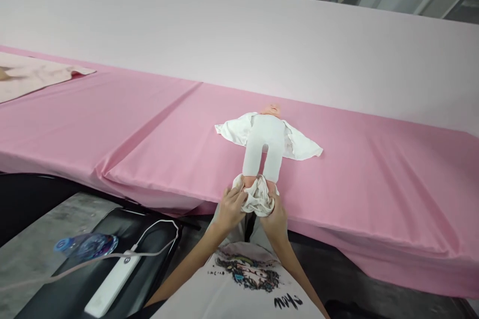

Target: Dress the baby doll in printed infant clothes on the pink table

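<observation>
Fingers (235,193) of the left hand (229,208) and right hand (275,214) curl closed on bunched white cloth (258,198) at the feet of a baby doll (264,144), lying flat on the pink-covered table (149,129).

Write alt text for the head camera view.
A left hand and right hand grasp bunched white cloth at the feet of a baby doll in white leggings, lying on a pink cloth-covered table, a white jacket spread beneath its shoulders.

Doll: our baby doll (265,147), flat, legs toward us
Under it: white garment (301,143), spread open
Feet: crumpled white cloth (258,198), bunched
</observation>
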`<action>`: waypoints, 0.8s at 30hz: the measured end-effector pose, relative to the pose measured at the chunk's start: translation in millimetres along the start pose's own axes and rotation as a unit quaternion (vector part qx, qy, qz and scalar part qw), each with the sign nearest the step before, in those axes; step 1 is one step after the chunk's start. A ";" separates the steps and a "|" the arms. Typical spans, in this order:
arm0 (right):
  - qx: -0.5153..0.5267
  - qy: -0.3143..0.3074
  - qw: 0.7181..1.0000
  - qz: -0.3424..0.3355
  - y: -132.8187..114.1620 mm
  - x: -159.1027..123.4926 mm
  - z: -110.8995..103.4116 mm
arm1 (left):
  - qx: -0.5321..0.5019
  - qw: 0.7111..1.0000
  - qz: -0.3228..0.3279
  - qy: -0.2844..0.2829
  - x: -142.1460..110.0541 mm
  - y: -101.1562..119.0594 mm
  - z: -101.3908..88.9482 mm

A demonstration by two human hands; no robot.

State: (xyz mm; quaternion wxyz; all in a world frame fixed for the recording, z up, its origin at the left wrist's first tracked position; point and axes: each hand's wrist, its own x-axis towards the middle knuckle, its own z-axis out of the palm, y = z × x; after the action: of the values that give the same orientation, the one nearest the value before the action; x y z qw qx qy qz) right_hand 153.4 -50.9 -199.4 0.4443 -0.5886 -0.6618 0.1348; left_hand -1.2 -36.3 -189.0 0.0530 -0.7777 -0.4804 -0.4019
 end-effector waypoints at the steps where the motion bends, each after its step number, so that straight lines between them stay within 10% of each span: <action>1: -0.006 0.019 1.000 -0.019 0.0 -3.0 0.8 | 0.013 1.000 0.013 0.009 -2.4 1.7 -2.8; 5: -0.007 0.084 0.994 -0.070 2.0 -15.6 3.5 | 0.029 0.999 0.019 0.005 -16.9 8.5 -12.1; 24: 0.051 -0.005 0.997 -0.063 -8.6 -71.5 -30.0 | 0.002 0.999 -0.009 -0.032 -72.4 41.7 -44.3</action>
State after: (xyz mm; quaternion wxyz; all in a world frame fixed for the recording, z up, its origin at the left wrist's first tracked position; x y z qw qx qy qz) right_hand 163.9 -127.8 -207.0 0.4782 -0.5215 -0.6921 0.1426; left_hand -9.3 -130.3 -195.4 0.0356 -0.7860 -0.4895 -0.3760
